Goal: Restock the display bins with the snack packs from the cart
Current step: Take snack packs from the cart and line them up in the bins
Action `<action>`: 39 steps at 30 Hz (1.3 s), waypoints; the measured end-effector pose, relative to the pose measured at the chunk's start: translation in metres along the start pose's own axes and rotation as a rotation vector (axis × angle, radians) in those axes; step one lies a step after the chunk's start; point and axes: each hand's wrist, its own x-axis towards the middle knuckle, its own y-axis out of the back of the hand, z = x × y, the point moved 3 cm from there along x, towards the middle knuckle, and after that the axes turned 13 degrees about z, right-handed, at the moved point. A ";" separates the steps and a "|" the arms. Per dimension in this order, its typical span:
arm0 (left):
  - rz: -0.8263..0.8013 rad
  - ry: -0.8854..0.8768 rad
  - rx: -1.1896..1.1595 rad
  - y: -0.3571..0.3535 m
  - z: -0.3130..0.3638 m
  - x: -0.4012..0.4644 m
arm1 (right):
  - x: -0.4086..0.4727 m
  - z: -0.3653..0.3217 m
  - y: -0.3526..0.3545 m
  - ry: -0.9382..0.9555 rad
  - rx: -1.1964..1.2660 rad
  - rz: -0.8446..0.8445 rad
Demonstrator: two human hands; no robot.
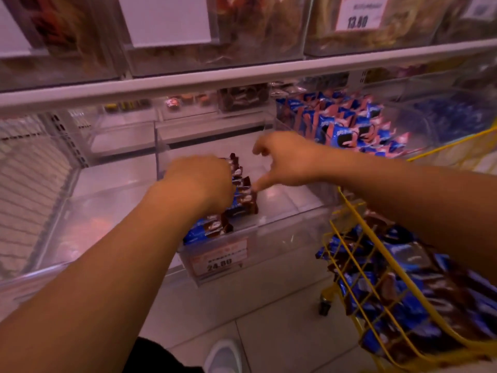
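A row of blue-and-brown snack packs stands along the left side of a clear display bin on the low shelf. My left hand reaches over the packs with its fingers curled down on them; the fingertips are hidden. To the right, my right hand hovers over the bin's bare part, thumb out toward the row, fingers loosely curled, holding nothing. A yellow wire cart at the right holds several more of the same packs.
A neighbouring bin at the back right is full of blue-and-pink packs. A price tag reading 24.80 hangs on the bin's front. Clear bins to the left hold nothing visible. An upper shelf carries more bins. My shoe is on the tiled floor.
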 end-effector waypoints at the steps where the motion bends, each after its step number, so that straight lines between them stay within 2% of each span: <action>1: 0.116 -0.017 -0.055 0.011 0.009 0.001 | -0.015 0.006 0.025 0.043 -0.016 0.101; 3: 0.366 -0.062 -0.241 0.038 0.037 -0.001 | -0.055 0.033 0.075 0.098 -0.059 0.236; 4: 0.480 -0.090 -0.356 0.050 0.055 -0.003 | -0.078 0.051 0.094 0.076 -0.095 0.248; 5: 0.566 -0.128 -0.450 0.061 0.076 -0.004 | -0.100 0.072 0.107 0.012 -0.147 0.213; 7: 0.596 -0.268 -0.553 0.073 0.125 -0.006 | -0.143 0.117 0.107 -0.198 -0.249 0.015; 9: 0.514 -0.460 -0.551 0.069 0.176 -0.007 | -0.180 0.152 0.081 -0.396 -0.332 -0.289; 11: 0.403 -0.596 -0.453 0.056 0.218 -0.008 | -0.201 0.179 0.057 -0.479 -0.326 -0.452; 13: 0.246 -0.664 -0.344 0.038 0.246 -0.006 | -0.206 0.197 0.052 -0.507 -0.310 -0.419; 15: 0.010 -0.701 -0.266 0.019 0.264 -0.006 | -0.206 0.211 0.052 -0.534 -0.260 -0.372; 18: -0.384 -0.707 -0.144 -0.003 0.278 -0.007 | -0.207 0.212 0.035 -0.576 -0.095 -0.570; 20: -0.522 -0.707 -0.017 -0.008 0.281 -0.009 | -0.204 0.206 0.017 -0.492 -0.104 -0.655; 23: -0.565 -0.737 0.059 -0.011 0.287 -0.009 | -0.194 0.194 0.002 -0.351 -0.244 -0.689; 26: -0.612 -0.733 0.072 -0.010 0.284 -0.011 | -0.189 0.190 -0.004 -0.282 -0.274 -0.720; 29: -0.643 -0.747 0.068 -0.011 0.279 -0.011 | -0.186 0.189 0.001 -0.237 -0.237 -0.664; 33: -0.606 -0.805 -0.022 -0.004 0.276 -0.012 | -0.182 0.190 0.006 -0.272 -0.134 -0.510; 39: -0.465 -0.794 -0.216 0.008 0.271 -0.012 | -0.183 0.178 -0.007 -0.352 -0.031 -0.665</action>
